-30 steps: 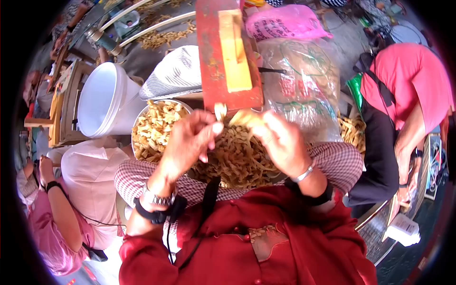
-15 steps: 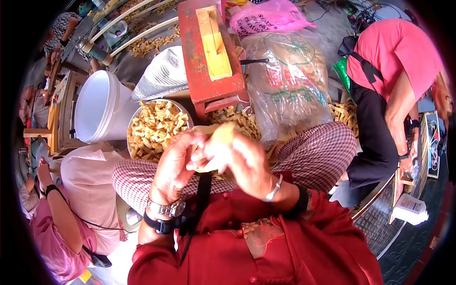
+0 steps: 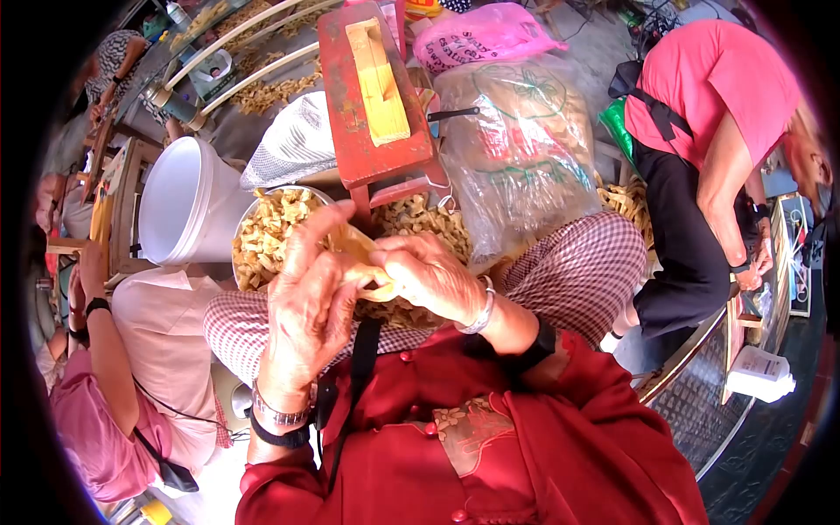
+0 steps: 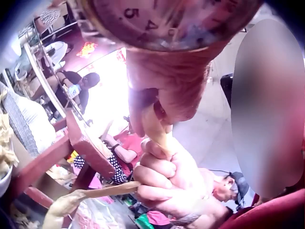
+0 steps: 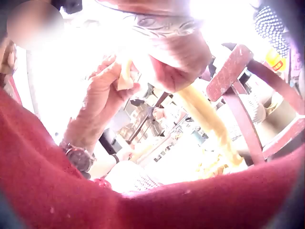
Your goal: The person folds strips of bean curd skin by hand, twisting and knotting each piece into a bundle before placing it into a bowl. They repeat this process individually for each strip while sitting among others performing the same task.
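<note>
A long, pliable yellowish strip (image 3: 378,284) runs between both hands over the lap. My left hand (image 3: 306,297) pinches one part of it, thumb and fingers bent around it. Curled fingers of my right hand (image 3: 429,278) grip the strip just beside. In the left wrist view a loose tail (image 4: 62,207) of the strip hangs out past the right fist. The right wrist view shows the same tail drooping from under the right hand. Similar brown-yellow strips (image 3: 424,220) lie in a heap below and beyond the hands. Short folded pieces (image 3: 278,229) fill a round bowl (image 3: 321,192) beyond the left hand.
A red wooden bench (image 3: 337,87) carrying a yellow wooden block (image 3: 376,83) stands ahead. Left of it are a white bucket (image 3: 175,201) and a white sack (image 3: 293,144). A clear plastic bag (image 3: 516,149) lies right. People sit close on both sides.
The hands came down and together from near the bench, drawing the strip between them. The blurred right hand now grips steadily beside the left. The head view has shifted a little.
</note>
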A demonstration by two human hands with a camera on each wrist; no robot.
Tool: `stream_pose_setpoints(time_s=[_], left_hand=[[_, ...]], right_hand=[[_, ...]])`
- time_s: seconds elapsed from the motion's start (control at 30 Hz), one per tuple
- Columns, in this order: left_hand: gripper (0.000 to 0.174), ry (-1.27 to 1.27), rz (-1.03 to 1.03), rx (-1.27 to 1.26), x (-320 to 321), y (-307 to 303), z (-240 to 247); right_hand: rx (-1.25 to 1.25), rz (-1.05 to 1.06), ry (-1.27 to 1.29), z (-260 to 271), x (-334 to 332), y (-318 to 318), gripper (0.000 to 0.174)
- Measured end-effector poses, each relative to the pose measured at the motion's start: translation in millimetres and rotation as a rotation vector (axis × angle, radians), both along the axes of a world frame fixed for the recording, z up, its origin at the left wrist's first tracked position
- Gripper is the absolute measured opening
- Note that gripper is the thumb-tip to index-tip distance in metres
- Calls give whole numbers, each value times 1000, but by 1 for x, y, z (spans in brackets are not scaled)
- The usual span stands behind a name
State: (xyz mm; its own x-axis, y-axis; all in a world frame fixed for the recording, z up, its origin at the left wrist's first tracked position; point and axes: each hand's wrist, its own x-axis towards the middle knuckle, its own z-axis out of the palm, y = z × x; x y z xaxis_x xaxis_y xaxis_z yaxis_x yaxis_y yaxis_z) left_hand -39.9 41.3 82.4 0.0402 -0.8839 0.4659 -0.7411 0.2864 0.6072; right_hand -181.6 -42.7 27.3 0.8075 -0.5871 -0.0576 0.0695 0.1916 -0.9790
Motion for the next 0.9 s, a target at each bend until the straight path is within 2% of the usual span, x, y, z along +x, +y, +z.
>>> stream_pose_setpoints(time_s=[0.1, 0.13, 0.17, 0.23, 0.27, 0.3, 0.37, 0.4, 0.43, 0.5, 0.53, 0.57, 0.63, 0.7, 0.8, 0.83, 0.9], left_hand=[[10, 138, -21, 176, -4, 8, -3], [10, 197, 8, 283, -4, 10, -3], [11, 255, 37, 388, -3, 11, -3], [13, 668, -19, 448, -1, 10, -22], [13, 911, -77, 478, 0, 7, -26], [14, 1155, -137, 506, 0, 5, -30], [26, 1394, -283, 506, -4, 5, -38], [29, 1401, -313, 525, -5, 4, -34], [31, 1408, -342, 543, -7, 3, -29], [32, 1208, -245, 569, -11, 3, -24], [33, 1106, -193, 581, -14, 4, -24], [38, 1123, -163, 491, -19, 6, -37], [41, 483, -182, 316, -14, -1, -38], [41, 452, -144, 329, -20, -2, -37], [41, 471, -128, 383, -19, -4, -52], [41, 404, -184, 334, -16, -7, -61], [41, 827, -160, 465, -23, -6, -65]], right_hand=[[-209, 181, 22, -5, -13, -10, 27], [-718, -16, -167, -17, -9, -7, 28], [-629, 14, -76, -20, -14, -6, 29], [-453, 70, 105, -11, -27, -6, 32], [-446, 0, -25, -9, -24, -2, 29], [-393, -34, -24, -6, -25, 0, 28], [-289, -102, -22, -3, -28, 3, 26], [-344, -164, -51, -3, -28, 3, 25], [-331, -126, -15, -5, -30, 3, 26], [-300, -45, 58, -10, -35, 1, 27], [-373, -109, 35, -17, -33, 2, 32], [-297, -124, 31, -19, -33, 4, 33], [-133, -146, 23, -19, -32, 8, 36], [31, -159, 19, -29, -29, 10, 37], [45, -161, -9, -31, -27, 9, 36], [39, -139, -9, -32, -27, 7, 34], [68, -197, 9, -28, -25, 8, 32]])
